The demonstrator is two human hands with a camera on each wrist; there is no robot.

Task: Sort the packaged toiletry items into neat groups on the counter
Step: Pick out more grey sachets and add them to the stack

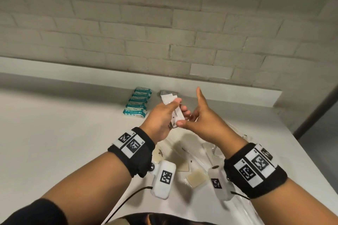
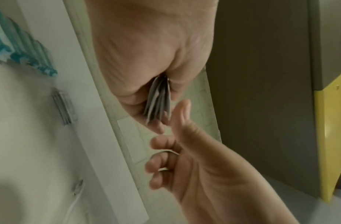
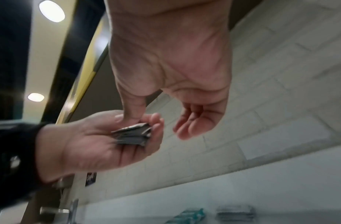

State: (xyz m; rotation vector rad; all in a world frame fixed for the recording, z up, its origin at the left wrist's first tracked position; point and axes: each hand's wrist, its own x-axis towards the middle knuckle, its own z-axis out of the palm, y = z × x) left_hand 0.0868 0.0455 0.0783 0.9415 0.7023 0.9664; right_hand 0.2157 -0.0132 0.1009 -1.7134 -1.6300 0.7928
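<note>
Sachets in left hand; wrist views reveal fanned edges.

Lighting is dim and even with a greenish-grey cast; 2 round ceiling lamps glare in the right wrist view. Soft shadows lie on the counter beneath the forearms. All 3 views bend at the edges, and both wrist views are motion-blurred, background soft.

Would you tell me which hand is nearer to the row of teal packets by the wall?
Left. The left hand is just right of the teal packets, gripping white sachets; the right hand is farther right.
</note>
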